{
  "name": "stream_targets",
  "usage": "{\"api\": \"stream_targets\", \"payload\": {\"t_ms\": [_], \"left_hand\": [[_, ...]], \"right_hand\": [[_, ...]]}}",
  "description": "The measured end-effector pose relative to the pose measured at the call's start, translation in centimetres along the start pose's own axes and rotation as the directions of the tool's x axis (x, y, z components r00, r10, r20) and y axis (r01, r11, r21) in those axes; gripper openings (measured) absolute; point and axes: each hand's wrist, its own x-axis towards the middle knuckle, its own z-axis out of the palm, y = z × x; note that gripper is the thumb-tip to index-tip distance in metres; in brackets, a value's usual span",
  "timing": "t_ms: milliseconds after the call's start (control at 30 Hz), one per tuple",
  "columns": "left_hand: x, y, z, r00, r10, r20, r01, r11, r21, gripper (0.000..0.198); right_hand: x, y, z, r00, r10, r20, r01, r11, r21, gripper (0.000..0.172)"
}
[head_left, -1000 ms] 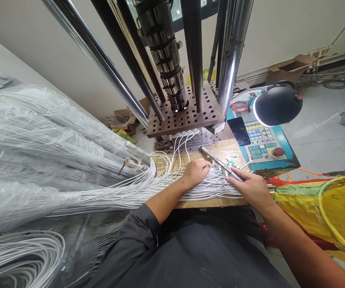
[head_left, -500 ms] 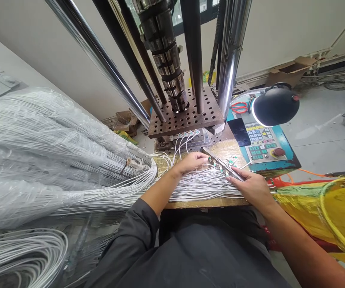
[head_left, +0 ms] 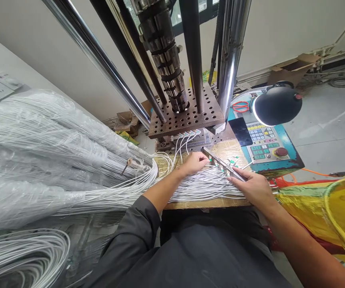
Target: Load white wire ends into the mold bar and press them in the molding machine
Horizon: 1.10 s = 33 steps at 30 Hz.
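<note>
Right hand (head_left: 255,186): in the head view, its grip is clenched on the near end of the metal bar (head_left: 222,163), thumb on 1 side and fingers on the other.
Left hand (head_left: 195,162): fingers curled close beside the bar's far half; I cannot tell whether its grip has a cable end pinched.
Metal bar: slanted over the bench (head_left: 225,147), in front of the press plate (head_left: 187,120), with green-tipped ends (head_left: 221,169) along its near edge.
Step in hand: judging by the hands, seating or adjusting cable ends along the bar.
Next move: probably calls for a steady right grip and a fine left pinch.
White cables (head_left: 202,188): spread across the bench below the bar.
Plastic wrap (head_left: 34,124): sleeves thick cable bundles at the left.
Cardboard box (head_left: 285,77): open, on the floor; contents too dark to tell.
</note>
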Motion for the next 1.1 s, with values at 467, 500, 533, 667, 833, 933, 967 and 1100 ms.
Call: {"api": "stream_targets", "payload": {"t_ms": [467, 500, 533, 667, 833, 933, 967, 1100], "left_hand": [[0.2, -0.3, -0.3, 0.997, 0.014, 0.073, -0.011, 0.999, -0.036, 0.020], [0.3, -0.4, -0.3, 0.997, 0.014, 0.074, -0.011, 0.999, -0.039, 0.020], [0.3, -0.4, -0.3, 0.997, 0.014, 0.077, -0.011, 0.999, -0.041, 0.020], [0.4, -0.4, -0.3, 0.996, 0.005, 0.085, -0.001, 0.999, -0.045, 0.021], [0.4, -0.3, -0.3, 0.996, 0.011, 0.083, -0.007, 0.999, -0.045, 0.022], [0.5, -0.5, -0.1, 0.998, 0.038, 0.051, -0.037, 0.999, -0.020, 0.021], [0.5, -0.6, 0.0, 0.998, 0.047, 0.039, -0.047, 0.999, -0.007, 0.021], [0.9, -0.7, 0.7, 0.998, 0.066, 0.014, -0.067, 0.995, 0.071, 0.022]], "right_hand": [[-0.1, -0.3, -0.1, 0.999, 0.035, 0.039, -0.036, 0.999, 0.029, 0.059], [-0.1, -0.3, -0.1, 0.998, 0.037, 0.041, -0.038, 0.999, 0.028, 0.059], [-0.1, -0.4, -0.1, 0.998, 0.039, 0.043, -0.040, 0.999, 0.026, 0.059], [-0.2, -0.6, -0.2, 0.998, 0.045, 0.041, -0.046, 0.999, 0.020, 0.058], [-0.2, -0.3, -0.1, 0.998, 0.047, 0.040, -0.048, 0.999, 0.023, 0.060], [0.0, 0.2, 0.2, 0.998, 0.036, 0.044, -0.038, 0.999, 0.033, 0.061], [0.1, 0.3, 0.2, 0.999, 0.028, 0.046, -0.030, 0.999, 0.034, 0.061], [0.1, 0.7, 0.4, 1.000, -0.011, 0.026, 0.012, 1.000, -0.023, 0.060]]}}
